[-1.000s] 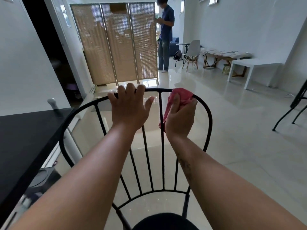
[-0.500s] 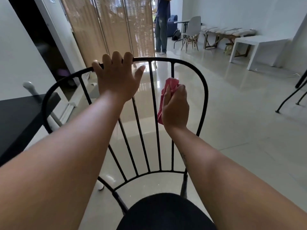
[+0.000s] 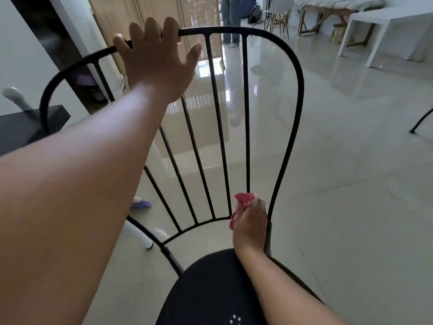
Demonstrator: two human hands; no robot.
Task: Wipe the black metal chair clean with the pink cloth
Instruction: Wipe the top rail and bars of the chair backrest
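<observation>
The black metal chair point(image 3: 297, 73) stands right in front of me, its curved back of thin vertical bars rising above a round black seat point(image 3: 210, 289). My left hand point(image 3: 157, 59) grips the top rail of the back, fingers curled over it. My right hand point(image 3: 250, 224) is low down, closed on the pink cloth point(image 3: 242, 201), which is bunched around the foot of the rightmost bar where it meets the lower cross rail.
A black table corner point(image 3: 28, 127) sits at the left, close to the chair back. A bamboo folding screen point(image 3: 150, 17) and a person's legs point(image 3: 230, 17) stand beyond. A white table point(image 3: 384, 24) and a bench are at the far right on the glossy tile floor.
My right hand slid the pink cloth down the bar from the top rail to its base. My left hand kept its grip on the rail. The view tilted downward.
</observation>
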